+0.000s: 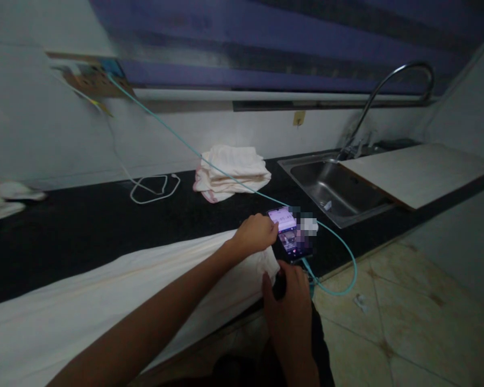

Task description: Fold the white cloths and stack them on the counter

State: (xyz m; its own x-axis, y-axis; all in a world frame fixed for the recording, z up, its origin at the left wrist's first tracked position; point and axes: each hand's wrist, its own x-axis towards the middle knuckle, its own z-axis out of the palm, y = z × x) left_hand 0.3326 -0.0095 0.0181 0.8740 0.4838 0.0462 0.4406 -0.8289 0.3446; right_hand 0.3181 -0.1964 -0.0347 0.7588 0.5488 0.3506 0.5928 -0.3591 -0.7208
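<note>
A long white cloth [121, 274] lies spread along the black countertop, running off the left edge of the view. My left hand [255, 235] reaches across it, fingers closed on the far corner at its right end. At the near corner of that same end, my right hand [289, 295] pinches the cloth's edge between thumb and fingers. Just right of both hands lies a lit phone [291, 243], with a teal cable [349, 252] plugged into it. My left forearm covers part of the cloth.
Behind the phone sits a pile of folded white cloths [236, 167] against the wall. A steel sink [339, 219] with a curved faucet [371, 102] is at the right, partly covered by a pale board [423, 172]. A white cable [155, 200] lies coiled at the back left.
</note>
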